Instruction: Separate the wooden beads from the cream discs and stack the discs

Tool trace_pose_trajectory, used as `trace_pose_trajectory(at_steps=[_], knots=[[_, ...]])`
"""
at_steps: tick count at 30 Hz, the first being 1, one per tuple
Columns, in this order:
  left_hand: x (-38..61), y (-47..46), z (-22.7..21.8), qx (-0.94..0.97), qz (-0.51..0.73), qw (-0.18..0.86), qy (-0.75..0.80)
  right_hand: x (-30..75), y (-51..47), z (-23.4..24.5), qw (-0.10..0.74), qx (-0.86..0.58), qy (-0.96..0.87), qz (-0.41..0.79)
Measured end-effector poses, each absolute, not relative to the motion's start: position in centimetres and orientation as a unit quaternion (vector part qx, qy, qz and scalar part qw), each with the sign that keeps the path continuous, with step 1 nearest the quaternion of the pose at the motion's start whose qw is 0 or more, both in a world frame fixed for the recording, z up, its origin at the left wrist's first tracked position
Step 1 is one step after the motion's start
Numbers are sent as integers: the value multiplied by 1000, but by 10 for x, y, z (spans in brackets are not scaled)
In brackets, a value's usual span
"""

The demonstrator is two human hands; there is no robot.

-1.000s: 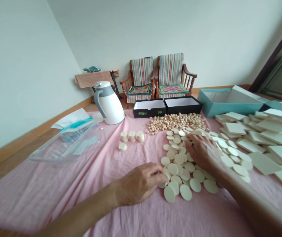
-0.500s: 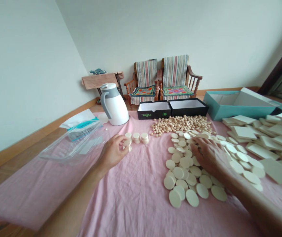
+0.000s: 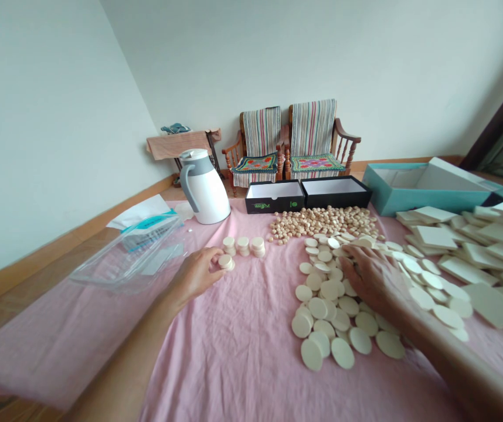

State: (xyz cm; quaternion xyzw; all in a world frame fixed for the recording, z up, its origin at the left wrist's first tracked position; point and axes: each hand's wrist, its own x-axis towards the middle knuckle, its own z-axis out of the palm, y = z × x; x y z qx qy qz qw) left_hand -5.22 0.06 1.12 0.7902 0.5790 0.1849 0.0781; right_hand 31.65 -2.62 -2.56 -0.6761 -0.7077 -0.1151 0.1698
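My left hand (image 3: 199, 269) is at the left of a short stack of round, pale wooden discs (image 3: 225, 262). Its thumb and forefinger are apart around the stack's left side, the disc on top lying flat; whether they touch it I cannot tell. Just behind stand three more small stacks, one at the left (image 3: 229, 244), one in the middle (image 3: 242, 245) and one at the right (image 3: 258, 246). My right hand (image 3: 368, 275) lies palm down, fingers stretched, over a spread of loose discs (image 3: 342, 319); its fingertips are partly hidden among them.
Small wooden beads (image 3: 322, 221) lie before two black boxes (image 3: 273, 203). Square wooden tiles (image 3: 475, 246) and a teal box (image 3: 427, 190) are at right. A white jug (image 3: 210, 190) and clear plastic packaging (image 3: 132, 252) stand left on the pink cloth (image 3: 234, 351).
The tilted disc between my left fingertips now lies flat on the front stack. My left fingers have parted and drawn slightly down and left. My right hand has hardly moved.
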Motion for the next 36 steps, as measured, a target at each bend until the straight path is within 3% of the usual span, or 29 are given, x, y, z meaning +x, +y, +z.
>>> trace_pose_trajectory(at_steps=[13, 18, 20, 25, 29, 36], knots=[[-48, 2, 6, 787, 172, 91, 585, 317, -26, -27, 173, -669, -714, -115], [-39, -9, 18, 784, 198, -12, 588, 315, -28, -23, 172, -672, -712, -110], [-24, -20, 24, 806, 218, 2, 550, 315, -28, -22, 171, -674, -711, -107], [25, -57, 34, 919, 153, 167, 324, 316, -26, -24, 171, -676, -709, -103], [50, -73, 26, 960, 99, 130, 226, 316, -26, -24, 174, -674, -711, -98], [58, -73, 10, 960, 113, 111, 230, 318, -25, -27, 180, -668, -713, -112]])
